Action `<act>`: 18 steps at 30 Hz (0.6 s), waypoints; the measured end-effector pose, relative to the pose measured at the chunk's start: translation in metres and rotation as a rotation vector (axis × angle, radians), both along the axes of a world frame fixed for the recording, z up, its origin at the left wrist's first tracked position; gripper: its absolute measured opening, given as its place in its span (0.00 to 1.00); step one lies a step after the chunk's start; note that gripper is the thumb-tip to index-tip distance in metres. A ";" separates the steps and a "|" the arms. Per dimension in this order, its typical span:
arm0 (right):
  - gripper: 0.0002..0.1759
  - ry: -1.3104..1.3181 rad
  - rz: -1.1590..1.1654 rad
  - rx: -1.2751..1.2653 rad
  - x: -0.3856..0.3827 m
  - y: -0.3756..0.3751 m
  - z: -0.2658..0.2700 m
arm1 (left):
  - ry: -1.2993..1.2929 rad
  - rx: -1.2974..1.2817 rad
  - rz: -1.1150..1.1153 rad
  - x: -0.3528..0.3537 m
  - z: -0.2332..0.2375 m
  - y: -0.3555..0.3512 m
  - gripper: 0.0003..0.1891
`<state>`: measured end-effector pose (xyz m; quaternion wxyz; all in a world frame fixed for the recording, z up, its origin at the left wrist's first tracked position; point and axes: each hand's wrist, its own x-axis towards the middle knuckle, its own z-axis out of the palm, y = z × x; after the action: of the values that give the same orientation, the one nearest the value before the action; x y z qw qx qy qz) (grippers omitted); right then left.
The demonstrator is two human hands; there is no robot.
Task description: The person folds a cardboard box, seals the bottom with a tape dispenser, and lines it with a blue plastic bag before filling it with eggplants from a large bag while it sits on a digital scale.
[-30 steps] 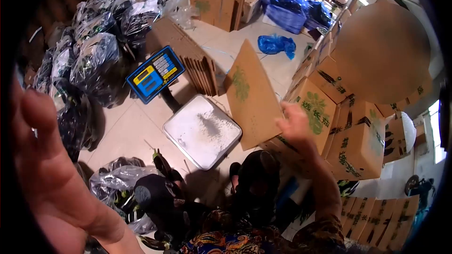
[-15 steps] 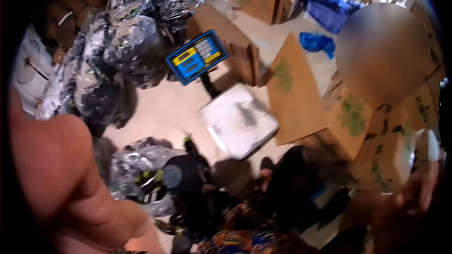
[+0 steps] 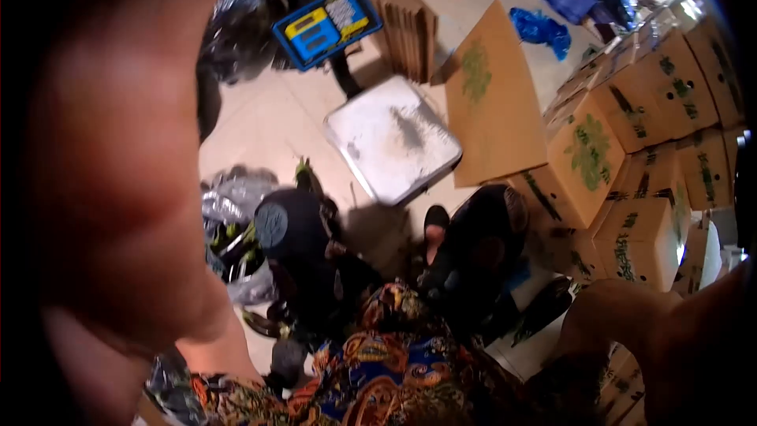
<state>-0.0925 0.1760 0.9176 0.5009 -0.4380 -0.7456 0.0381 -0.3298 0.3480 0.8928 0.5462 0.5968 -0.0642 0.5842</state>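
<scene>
Very close to the camera, my left hand and arm (image 3: 134, 181) fill the left side as a blurred mass, with no fingers to be made out. At the lower right, my right hand and arm (image 3: 643, 315) are partly in shadow, fingers hidden. Whether either holds anything is unclear. Between them, my knees in dark trousers (image 3: 303, 248) and a patterned garment (image 3: 394, 355) show. In front stands a floor scale with a scuffed white platform (image 3: 378, 146) and a blue-and-yellow display (image 3: 330, 25). Eggplants (image 3: 233, 248) lie in clear plastic beside my left knee.
An open carton with a raised flap (image 3: 497, 102) stands right of the scale. Stacked printed cartons (image 3: 639, 241) rise at the right. Blue plastic (image 3: 540, 30) lies at the upper right, folded cardboard (image 3: 406, 39) behind the scale, dark bags (image 3: 236, 28) at the upper left.
My left hand and arm have risen and cover more of the left side. The view has tilted downward, showing more of the patterned garment. The person at the right is out of sight.
</scene>
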 end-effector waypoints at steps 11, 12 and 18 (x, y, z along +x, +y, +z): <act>0.28 0.011 0.073 -0.034 -0.002 0.010 -0.003 | -0.037 0.054 -0.100 -0.004 0.011 -0.021 0.32; 0.28 0.016 0.075 -0.041 -0.003 0.012 -0.003 | -0.040 0.055 -0.120 -0.005 0.012 -0.021 0.31; 0.29 0.015 0.134 -0.076 -0.003 0.013 -0.007 | -0.113 0.047 -0.134 -0.008 0.014 -0.034 0.30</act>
<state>-0.0956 0.1892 0.9107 0.4857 -0.4056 -0.7674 0.1031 -0.3374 0.3142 0.9068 0.5656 0.5700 -0.1483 0.5773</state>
